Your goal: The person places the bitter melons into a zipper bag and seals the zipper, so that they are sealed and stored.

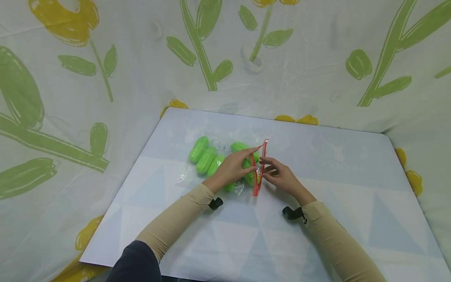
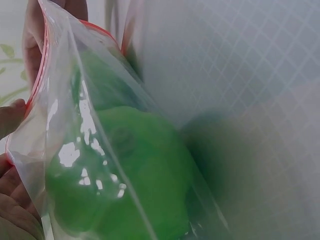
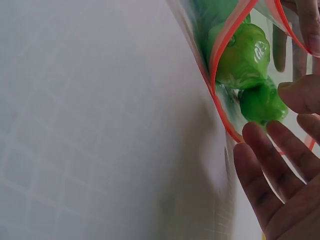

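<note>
A clear zip bag [image 1: 183, 178] with a red-edged mouth lies on the table, holding several glossy green, lobed, pepper-like things [image 1: 206, 160]. My left hand [image 1: 230, 166] reaches over the bag and pinches one red edge of the mouth between thumb and fingers, as the left wrist view shows. Opposite it, my right hand [image 1: 280, 178] has its fingers loosely extended, fingertips right at the other red edge [image 3: 220, 107]. The mouth gapes between the two hands. Through it, green things [image 3: 245, 55] show inside in the right wrist view. My left forearm and hand cover part of the bag.
The pale table [image 1: 334, 196] has a triangle pattern and extends on all sides of the bag. A white cloth [image 1: 141, 58] with green leaves and yellow flowers hangs behind it and at the sides. Dark wrist cameras [image 1: 293, 213] sit below both hands.
</note>
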A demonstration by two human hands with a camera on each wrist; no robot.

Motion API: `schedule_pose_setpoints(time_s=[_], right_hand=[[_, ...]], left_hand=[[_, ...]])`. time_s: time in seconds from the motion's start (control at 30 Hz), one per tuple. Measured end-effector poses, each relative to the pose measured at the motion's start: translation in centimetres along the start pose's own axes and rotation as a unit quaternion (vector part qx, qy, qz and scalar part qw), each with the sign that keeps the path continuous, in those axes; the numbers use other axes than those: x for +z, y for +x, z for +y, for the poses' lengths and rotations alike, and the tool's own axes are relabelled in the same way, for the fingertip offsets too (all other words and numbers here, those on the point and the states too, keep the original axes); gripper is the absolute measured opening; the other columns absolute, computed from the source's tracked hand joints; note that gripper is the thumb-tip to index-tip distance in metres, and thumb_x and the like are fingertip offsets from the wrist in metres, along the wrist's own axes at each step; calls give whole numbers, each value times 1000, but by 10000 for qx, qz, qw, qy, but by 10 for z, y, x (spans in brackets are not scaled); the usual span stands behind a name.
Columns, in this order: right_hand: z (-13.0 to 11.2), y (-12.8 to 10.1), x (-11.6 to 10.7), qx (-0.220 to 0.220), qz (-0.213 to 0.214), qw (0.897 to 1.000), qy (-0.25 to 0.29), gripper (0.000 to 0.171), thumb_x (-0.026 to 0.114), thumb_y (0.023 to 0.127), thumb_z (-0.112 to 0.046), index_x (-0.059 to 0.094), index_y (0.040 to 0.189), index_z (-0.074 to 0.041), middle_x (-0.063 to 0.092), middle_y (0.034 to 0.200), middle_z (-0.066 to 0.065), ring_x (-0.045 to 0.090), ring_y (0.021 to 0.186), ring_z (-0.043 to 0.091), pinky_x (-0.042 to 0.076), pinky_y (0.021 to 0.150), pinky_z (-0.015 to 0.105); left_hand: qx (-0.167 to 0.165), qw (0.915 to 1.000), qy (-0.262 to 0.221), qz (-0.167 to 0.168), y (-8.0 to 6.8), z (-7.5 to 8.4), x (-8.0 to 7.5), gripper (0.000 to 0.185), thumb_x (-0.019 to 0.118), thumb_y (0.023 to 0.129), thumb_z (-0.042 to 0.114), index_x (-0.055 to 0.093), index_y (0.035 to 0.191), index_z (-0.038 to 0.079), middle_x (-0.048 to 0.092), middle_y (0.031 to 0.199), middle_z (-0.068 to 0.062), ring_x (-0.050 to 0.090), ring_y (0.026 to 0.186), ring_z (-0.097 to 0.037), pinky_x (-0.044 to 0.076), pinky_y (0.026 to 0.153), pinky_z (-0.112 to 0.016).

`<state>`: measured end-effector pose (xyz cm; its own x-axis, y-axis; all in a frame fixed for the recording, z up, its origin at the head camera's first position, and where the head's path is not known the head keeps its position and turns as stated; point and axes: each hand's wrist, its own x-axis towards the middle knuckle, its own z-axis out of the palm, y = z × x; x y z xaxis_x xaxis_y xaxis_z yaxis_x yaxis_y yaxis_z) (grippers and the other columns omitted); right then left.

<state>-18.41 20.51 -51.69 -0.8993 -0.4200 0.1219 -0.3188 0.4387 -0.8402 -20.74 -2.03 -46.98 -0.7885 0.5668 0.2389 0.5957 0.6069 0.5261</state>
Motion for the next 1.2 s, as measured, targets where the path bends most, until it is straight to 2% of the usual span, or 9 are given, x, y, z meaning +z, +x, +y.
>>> schedule_pose_setpoints(time_s=[0.13, 0.3, 0.47, 0.6, 0.77, 0.87, 0.97, 1.1, 1.2], right_hand=[[1, 0, 0, 80, 27, 10000, 23, 64, 67, 85, -11, 37, 142, -16, 56, 124, 12, 60, 100, 29, 51, 83, 47], [0, -1, -1, 322, 10, 9994, -124, 72, 72, 82, -17, 34, 143, -23, 62, 109, 3, 61, 92, 17, 53, 79, 37], [-1, -2, 0, 368, -89, 9992, -131, 75, 73, 81, -15, 33, 143, -25, 63, 97, -1, 60, 85, 15, 53, 77, 32], [-9, -4, 0, 492, -176, 9986, -103, 72, 72, 82, -13, 35, 143, -25, 64, 96, 1, 60, 85, 14, 52, 78, 29], [-29, -8, -2, 438, -351, 9984, 34, 67, 68, 83, -4, 37, 141, -13, 65, 99, 13, 62, 87, 21, 52, 79, 35], [-36, -10, -4, 361, -461, 9982, 112, 65, 67, 83, -2, 37, 141, -9, 66, 99, 15, 62, 87, 22, 52, 79, 37], [-31, -10, -2, 381, -543, 9977, 164, 66, 67, 84, -4, 36, 142, -12, 67, 98, 9, 62, 88, 18, 52, 80, 34], [-15, -8, 1, 456, -574, 9971, 213, 68, 68, 84, -10, 35, 143, -21, 67, 96, -2, 63, 87, 13, 52, 81, 29], [-10, -8, 1, 417, -583, 9971, 264, 69, 69, 84, -13, 35, 143, -23, 67, 96, -2, 63, 88, 14, 52, 81, 30]], left_hand=[[-24, 10000, -14, -9, 0, 0, 0, 65, 64, 86, 38, 37, 143, 26, 48, 137, 3, 50, 120, -16, 45, 95, -32], [-30, 10000, -9, 3, 0, 0, 0, 65, 65, 86, 38, 36, 143, 27, 48, 137, 4, 50, 120, -15, 45, 95, -31], [-20, 10000, -11, 10, 1, -1, 1, 65, 65, 86, 38, 36, 144, 27, 48, 137, 4, 49, 121, -14, 44, 96, -31], [-9, 10000, -42, -9, 1, -1, 2, 65, 64, 86, 39, 35, 144, 27, 48, 138, 5, 48, 122, -14, 43, 97, -30], [-27, 10000, -85, -21, 0, -1, 1, 66, 64, 86, 38, 35, 144, 27, 47, 138, 5, 48, 122, -13, 44, 97, -31], [-19, 10000, -69, -12, 0, -1, 1, 66, 65, 86, 38, 35, 144, 26, 47, 138, 5, 49, 121, -13, 44, 96, -31], [-9, 10000, -16, 6, 0, -1, 1, 65, 64, 86, 38, 36, 144, 26, 48, 138, 5, 49, 120, -13, 44, 95, -30], [25, 10000, 37, 28, 1, -1, 1, 65, 64, 86, 38, 37, 143, 25, 48, 137, 5, 50, 120, -12, 45, 95, -29], [69, 10000, 42, 43, 1, -1, 1, 65, 65, 86, 39, 37, 143, 24, 49, 137, 4, 50, 119, -12, 44, 95, -28]])
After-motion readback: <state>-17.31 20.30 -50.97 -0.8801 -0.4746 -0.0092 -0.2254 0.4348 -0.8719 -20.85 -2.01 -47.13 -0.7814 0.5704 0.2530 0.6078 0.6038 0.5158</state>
